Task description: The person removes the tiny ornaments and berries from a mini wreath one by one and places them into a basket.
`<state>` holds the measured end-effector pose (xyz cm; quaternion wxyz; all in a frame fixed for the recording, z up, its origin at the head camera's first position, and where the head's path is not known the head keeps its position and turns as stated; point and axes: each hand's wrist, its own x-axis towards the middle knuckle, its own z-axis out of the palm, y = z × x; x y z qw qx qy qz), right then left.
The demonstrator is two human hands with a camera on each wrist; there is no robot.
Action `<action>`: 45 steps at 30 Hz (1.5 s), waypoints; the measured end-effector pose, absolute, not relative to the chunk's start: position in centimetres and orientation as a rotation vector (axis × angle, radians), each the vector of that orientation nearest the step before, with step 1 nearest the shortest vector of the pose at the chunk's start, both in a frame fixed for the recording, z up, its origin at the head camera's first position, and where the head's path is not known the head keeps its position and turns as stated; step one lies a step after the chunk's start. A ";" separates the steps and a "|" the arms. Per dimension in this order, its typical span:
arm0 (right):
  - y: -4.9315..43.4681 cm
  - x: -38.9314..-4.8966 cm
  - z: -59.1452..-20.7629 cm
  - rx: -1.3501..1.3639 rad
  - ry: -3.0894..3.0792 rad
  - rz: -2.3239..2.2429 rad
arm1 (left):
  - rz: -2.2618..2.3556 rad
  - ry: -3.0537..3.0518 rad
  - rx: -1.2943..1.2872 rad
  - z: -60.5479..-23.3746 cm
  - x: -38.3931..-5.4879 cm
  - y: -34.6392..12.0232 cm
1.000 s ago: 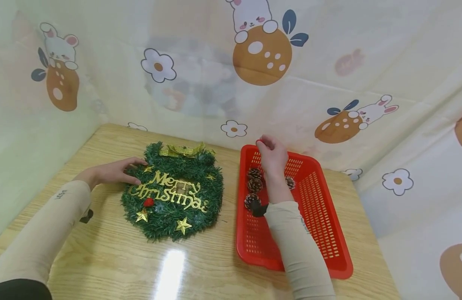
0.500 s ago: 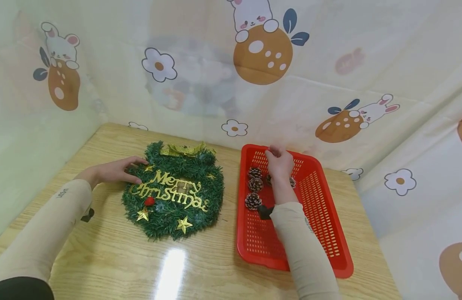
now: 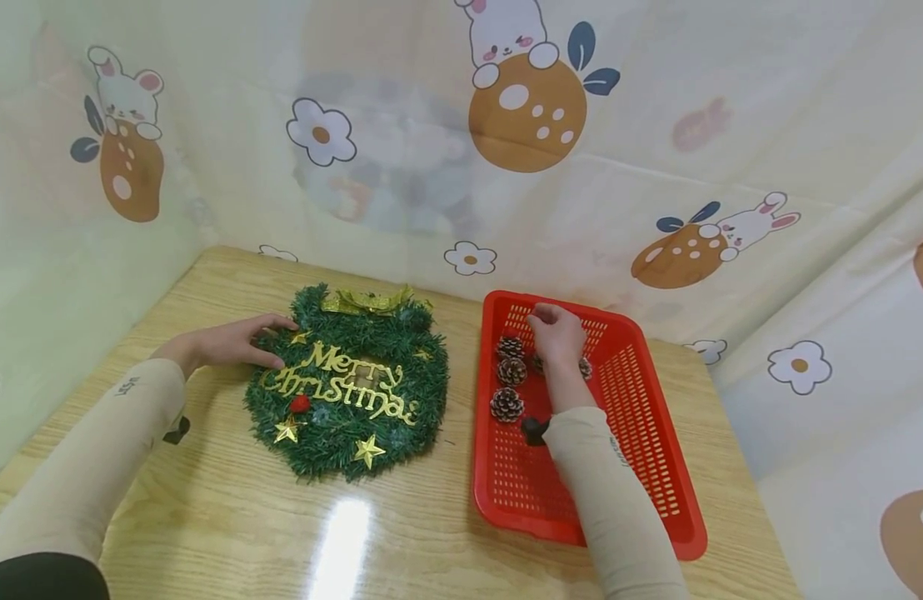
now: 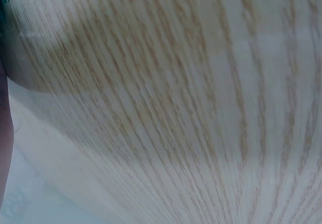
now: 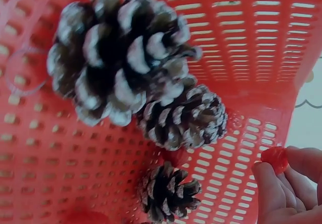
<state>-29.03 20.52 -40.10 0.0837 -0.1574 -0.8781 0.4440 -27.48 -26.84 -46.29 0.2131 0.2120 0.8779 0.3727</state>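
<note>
A green Christmas wreath [image 3: 401, 417] lies on the table at the left, bearing gold "Merry Christmas" lettering [image 3: 341, 379], gold stars and a red berry [image 3: 300, 404]. My left hand [image 3: 236, 340] rests on its left edge, fingers and thumb extended. Over the back of a red basket [image 3: 499, 508], my right hand [image 3: 559, 333] pinches a small red ball [image 5: 275, 158] between thumb and finger. The head view hides that ball behind the hand. Pine cones with white tips lie in the basket, among them a large pine cone [image 5: 121, 53] and a smaller pine cone [image 5: 168, 191].
The wooden table [image 3: 401, 542] extends in front of the wreath and between it and the basket. A printed curtain [image 3: 401, 192] stands close behind. At the top of the wreath sits a gold bow [image 3: 367, 302]. Glare marks the table front.
My right hand has moved right and down, from the basket's back rim to inside its back part, uncovering more pine cones. My left hand stays on the wreath.
</note>
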 end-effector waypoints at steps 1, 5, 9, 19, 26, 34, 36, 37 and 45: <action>20.6 -29.0 -40.2 -0.464 -2.641 1.309 | 1.035 2.436 0.587 -46.3 -27.5 -26.8; 20.8 -29.1 -40.8 -0.421 -2.699 1.250 | 1.023 2.438 0.583 -46.4 -27.5 -26.9; 20.9 -29.2 -41.1 -0.378 -2.729 1.217 | 1.021 2.436 0.579 -46.4 -27.6 -26.9; 21.1 -29.3 -41.3 -0.379 -2.740 1.204 | 1.020 2.431 0.579 -46.3 -27.3 -26.7; 20.9 -29.3 -40.5 -0.298 -2.745 1.178 | 1.015 2.432 0.585 -46.3 -27.4 -26.8; 19.0 -28.3 -38.0 -0.142 -2.690 1.286 | 1.015 2.440 0.587 -46.5 -27.6 -27.0; 18.3 -28.0 -37.4 -0.113 -2.667 1.343 | 1.011 2.444 0.588 -46.5 -27.7 -27.0; 17.9 -27.9 -37.2 -0.099 -2.660 1.357 | 1.008 2.445 0.587 -46.5 -27.7 -26.9; 14.9 -26.1 -34.7 0.039 -2.564 1.529 | 0.996 2.447 0.555 -46.4 -27.6 -26.8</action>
